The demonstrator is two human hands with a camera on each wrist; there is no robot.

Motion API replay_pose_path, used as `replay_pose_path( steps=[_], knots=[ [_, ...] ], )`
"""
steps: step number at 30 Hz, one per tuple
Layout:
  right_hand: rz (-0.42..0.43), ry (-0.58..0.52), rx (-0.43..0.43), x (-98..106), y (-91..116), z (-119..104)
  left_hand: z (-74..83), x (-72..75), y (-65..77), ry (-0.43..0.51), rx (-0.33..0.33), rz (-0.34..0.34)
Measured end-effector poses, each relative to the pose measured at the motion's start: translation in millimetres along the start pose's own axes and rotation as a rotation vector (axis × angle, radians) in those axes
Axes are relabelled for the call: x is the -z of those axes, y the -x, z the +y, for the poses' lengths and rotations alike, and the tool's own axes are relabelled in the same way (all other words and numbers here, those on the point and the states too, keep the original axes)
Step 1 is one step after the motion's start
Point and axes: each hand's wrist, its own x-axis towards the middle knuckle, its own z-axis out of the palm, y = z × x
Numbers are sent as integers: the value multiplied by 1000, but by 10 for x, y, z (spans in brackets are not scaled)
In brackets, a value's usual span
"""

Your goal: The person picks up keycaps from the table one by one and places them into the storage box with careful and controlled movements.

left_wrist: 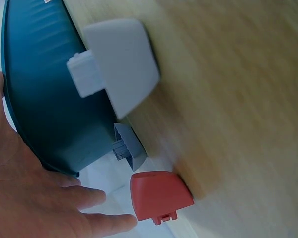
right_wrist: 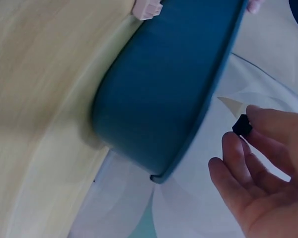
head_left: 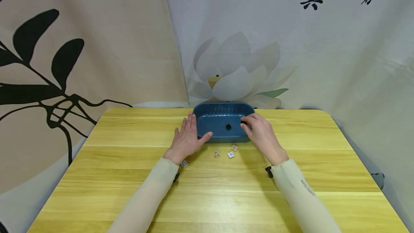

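A blue rectangular tray (head_left: 223, 140) stands at the back of the table. At its left end lies my left hand (head_left: 187, 139), fingers straight along the side and thumb reaching to the front rim. My right hand (head_left: 263, 136) pinches a small black block (right_wrist: 242, 126) between thumb and fingertips over the tray's right end. Inside the tray lies another small black block (head_left: 228, 127). Several keycaps rest on the table, including a white keycap (head_left: 230, 155), a large-looking pale keycap (left_wrist: 121, 62), a grey keycap (left_wrist: 130, 147) and a red keycap (left_wrist: 160, 195) near my left fingertips.
The wooden table (head_left: 213, 197) reaches back to a printed curtain (head_left: 136, 39) just behind the tray. A pinkish keycap (head_left: 234, 147) and a reddish keycap (head_left: 216, 154) lie before the tray. Another keycap (head_left: 184, 163) sits beside my left wrist.
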Motion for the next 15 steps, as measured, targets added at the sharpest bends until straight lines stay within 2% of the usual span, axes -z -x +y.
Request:
replay_pose_path(
  steps=[8,15],
  knots=[
    [-53,9,-48,-138,-109,80,3,6,1,-3,1,-1],
    [-136,8,-82,-236,-206,120,-5,-5,2,-8,1,-3]
  ],
)
